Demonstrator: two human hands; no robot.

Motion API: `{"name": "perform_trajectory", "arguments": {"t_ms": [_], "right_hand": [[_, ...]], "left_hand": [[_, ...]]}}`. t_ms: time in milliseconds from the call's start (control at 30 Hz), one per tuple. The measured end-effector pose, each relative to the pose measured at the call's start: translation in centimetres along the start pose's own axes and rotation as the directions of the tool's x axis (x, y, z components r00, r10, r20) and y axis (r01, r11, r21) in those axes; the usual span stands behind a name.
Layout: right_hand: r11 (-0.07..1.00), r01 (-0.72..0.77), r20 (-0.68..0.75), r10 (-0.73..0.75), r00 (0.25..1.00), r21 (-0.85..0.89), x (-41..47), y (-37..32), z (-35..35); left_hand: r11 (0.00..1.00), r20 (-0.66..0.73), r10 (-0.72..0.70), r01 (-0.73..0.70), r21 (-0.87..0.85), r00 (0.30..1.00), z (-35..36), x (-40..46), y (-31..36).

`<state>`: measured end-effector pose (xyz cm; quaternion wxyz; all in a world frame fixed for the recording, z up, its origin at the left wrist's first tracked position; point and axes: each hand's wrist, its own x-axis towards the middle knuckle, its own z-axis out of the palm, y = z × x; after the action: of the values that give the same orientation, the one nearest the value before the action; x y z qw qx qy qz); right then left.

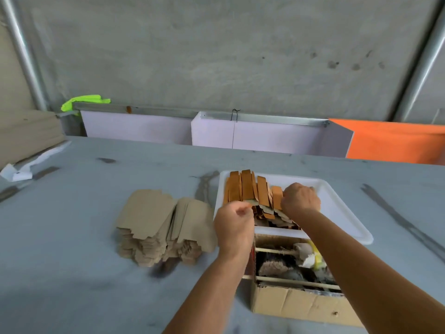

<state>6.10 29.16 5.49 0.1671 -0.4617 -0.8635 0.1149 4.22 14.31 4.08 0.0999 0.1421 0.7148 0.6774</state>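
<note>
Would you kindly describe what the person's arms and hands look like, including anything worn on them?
The left forearm and right forearm are bare as far as the picture's edge, with no sleeves in view. The left hand and right hand wear no gloves, and neither wrist carries a watch or band. No rings show, though most fingers are hidden or blurred.

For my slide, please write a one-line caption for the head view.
Left hand and right hand grip orange cartons in a white tray, beside a pile of flat brown blanks.
</note>
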Motion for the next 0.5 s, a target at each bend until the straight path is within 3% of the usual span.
{"name": "perform_trajectory", "arguments": {"t_ms": [133, 233, 333, 500], "right_hand": [[0.965, 0.260, -0.106, -0.260, 0.960, -0.017, -2.8, -2.4, -0.7], [0.861, 0.497, -0.124, -0.485, 0.866, 0.108, -5.8, -4.4, -0.7], [0.753, 0.650, -0.084, -0.644, 0.760, 0.101, -8.4, -6.0, -0.4], [0.576, 0.796, 0.064, -0.801, 0.595, -0.185, -11.3, -8.6, 0.6]], "left_hand": [[0.998, -0.060, -0.010, 0.006, -0.062, 0.998, -1.8, -0.9, -0.5], [0.990, -0.120, -0.063, 0.048, -0.129, 0.991, -3.3, -1.6, -1.4], [0.976, -0.180, -0.115, 0.077, -0.204, 0.977, -4.5, -2.1, -2.4], [0.935, -0.314, -0.213, 0.100, -0.341, 0.925, -6.8, -2.3, -4.3]]}}
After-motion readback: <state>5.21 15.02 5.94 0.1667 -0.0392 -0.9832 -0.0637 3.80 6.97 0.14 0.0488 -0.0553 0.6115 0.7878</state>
